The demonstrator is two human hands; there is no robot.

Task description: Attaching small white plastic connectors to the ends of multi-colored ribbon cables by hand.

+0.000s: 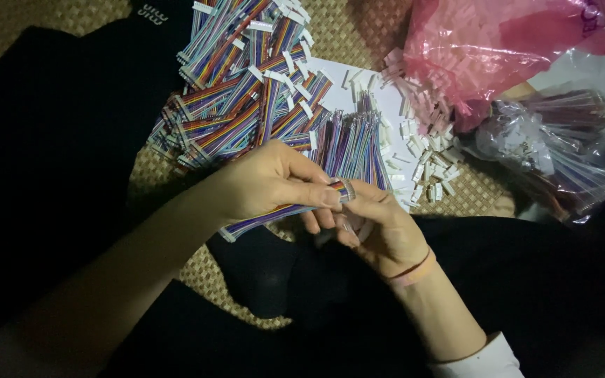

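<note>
Head view, frame centre: left hand pinches a flat rainbow-striped ribbon cable near its end — right hand, at four o'clock, closes fingertips on that same end. At twelve o'clock lies a heap of matching multicoloured cables; loose small white plastic connectors sit at two — beside a crumpled pink plastic bag.

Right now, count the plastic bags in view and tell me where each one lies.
2. A pink plastic bag lies at the top right above loose white connectors; a clear plastic bag of wires lies just below it at the right edge. Others may be hidden beyond the frame.
</note>
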